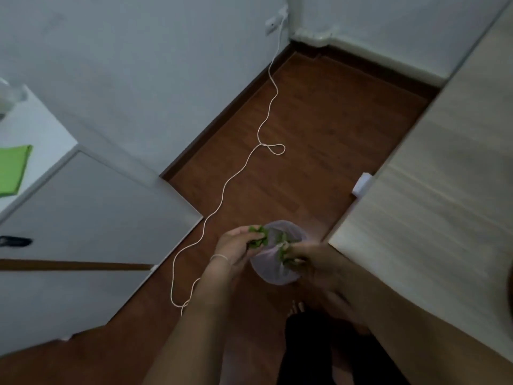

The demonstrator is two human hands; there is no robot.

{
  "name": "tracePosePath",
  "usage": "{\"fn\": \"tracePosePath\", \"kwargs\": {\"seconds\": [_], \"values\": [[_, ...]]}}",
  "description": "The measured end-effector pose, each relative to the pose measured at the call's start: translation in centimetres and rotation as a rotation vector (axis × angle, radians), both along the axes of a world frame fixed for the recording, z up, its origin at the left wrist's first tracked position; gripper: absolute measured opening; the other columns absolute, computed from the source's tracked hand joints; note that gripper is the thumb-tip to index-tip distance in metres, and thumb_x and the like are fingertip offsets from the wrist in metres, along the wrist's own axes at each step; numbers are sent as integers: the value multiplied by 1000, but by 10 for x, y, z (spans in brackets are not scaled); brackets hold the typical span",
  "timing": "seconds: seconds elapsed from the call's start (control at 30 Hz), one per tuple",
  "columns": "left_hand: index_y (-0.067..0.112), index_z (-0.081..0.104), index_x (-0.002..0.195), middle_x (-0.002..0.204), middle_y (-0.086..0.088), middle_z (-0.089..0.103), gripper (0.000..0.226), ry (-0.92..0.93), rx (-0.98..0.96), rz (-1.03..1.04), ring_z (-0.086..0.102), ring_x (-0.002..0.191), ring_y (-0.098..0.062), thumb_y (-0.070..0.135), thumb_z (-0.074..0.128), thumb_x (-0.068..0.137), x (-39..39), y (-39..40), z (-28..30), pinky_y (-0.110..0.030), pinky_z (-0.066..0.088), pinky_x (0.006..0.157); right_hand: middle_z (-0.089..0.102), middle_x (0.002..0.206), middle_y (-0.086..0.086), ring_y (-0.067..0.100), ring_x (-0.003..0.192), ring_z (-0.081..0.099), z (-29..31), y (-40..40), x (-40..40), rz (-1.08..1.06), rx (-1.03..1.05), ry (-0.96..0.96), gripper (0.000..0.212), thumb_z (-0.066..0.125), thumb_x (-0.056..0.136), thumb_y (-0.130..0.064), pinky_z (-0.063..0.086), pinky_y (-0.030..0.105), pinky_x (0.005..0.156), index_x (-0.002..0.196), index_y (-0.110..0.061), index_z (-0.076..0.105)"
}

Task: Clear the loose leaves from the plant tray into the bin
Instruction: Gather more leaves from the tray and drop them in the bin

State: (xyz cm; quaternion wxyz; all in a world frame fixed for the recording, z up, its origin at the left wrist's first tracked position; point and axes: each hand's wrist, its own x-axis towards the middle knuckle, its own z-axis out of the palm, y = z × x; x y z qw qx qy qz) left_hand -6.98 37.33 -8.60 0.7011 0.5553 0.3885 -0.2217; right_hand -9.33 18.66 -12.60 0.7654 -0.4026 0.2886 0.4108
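Note:
A small round bin [270, 273] with a pale plastic liner stands on the wooden floor below me. My left hand [234, 247] hovers at the bin's left rim, closed on a bunch of green leaves [258, 236]. At the right rim, my right hand [308, 259] grips more green leaves [284, 255] over the opening. A few leaves lie inside the bin. The plant tray is not in view.
A white cable [236, 173] snakes across the brown floor [305, 129] from a wall socket. A white cabinet [83, 218] with a green cloth [12, 169] on top stands at the left. A light wooden tabletop [433, 218] fills the right side.

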Motion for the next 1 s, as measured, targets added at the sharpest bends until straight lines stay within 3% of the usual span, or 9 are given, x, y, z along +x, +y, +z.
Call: {"fn": "tracePosePath", "kwargs": {"seconds": [0.13,0.23,0.33,0.47,0.57,0.67,0.8,0.9,1.0], "values": [[-3,65,77,54,-6,71,17,31,27,28,66,57,-20,-17,59,81,23,27,-89,-27,60,55,66,95,17,21,74,70,-94,39,6,18,-106,104,14,58,94,4,60,30,59,108,4,62],[-3,64,75,58,-11,71,15,96,62,-13,69,55,-22,-16,61,81,27,32,-167,-32,63,57,61,107,23,33,90,64,-168,47,17,15,-324,100,15,55,96,3,59,42,75,111,7,57],[6,65,67,78,-17,67,20,135,195,-107,65,77,-32,-10,70,77,28,30,-242,-44,58,79,66,94,20,35,87,66,-231,47,35,-2,-568,123,11,70,83,3,57,50,89,91,-1,63],[5,74,77,88,-16,73,10,93,456,-268,64,77,-22,12,80,75,30,31,-321,-30,51,73,72,85,20,32,78,71,-298,54,58,23,-632,99,17,76,81,1,62,45,76,92,3,64],[0,75,94,96,-19,75,21,69,516,-360,66,81,-24,17,72,83,28,28,-356,-36,56,78,67,81,17,29,73,67,-335,63,64,51,-583,110,11,71,89,-6,59,40,65,85,0,63],[0,74,92,94,-21,74,25,43,564,-466,66,87,-28,18,57,92,19,23,-368,-36,51,82,65,75,7,19,73,65,-353,62,64,243,-829,9,22,76,85,-24,55,33,74,72,-11,63],[5,71,81,88,-21,71,34,60,519,-507,65,89,-31,27,50,96,12,22,-368,-37,50,88,70,108,18,31,108,66,-346,60,63,312,-898,-6,49,69,89,-26,51,36,93,125,7,61],[5,74,98,102,-19,74,32,34,474,-544,67,100,-30,28,53,95,12,27,-363,-38,50,94,66,86,9,21,83,62,-342,54,63,383,-869,-47,16,58,96,-17,47,30,83,86,-13,70],[2,70,108,114,-21,70,33,-14,441,-606,63,110,-33,26,51,97,15,30,-357,-44,46,101,58,73,3,24,80,55,-345,52,62,377,-891,-71,30,60,93,-21,45,35,80,64,-24,56]]}}
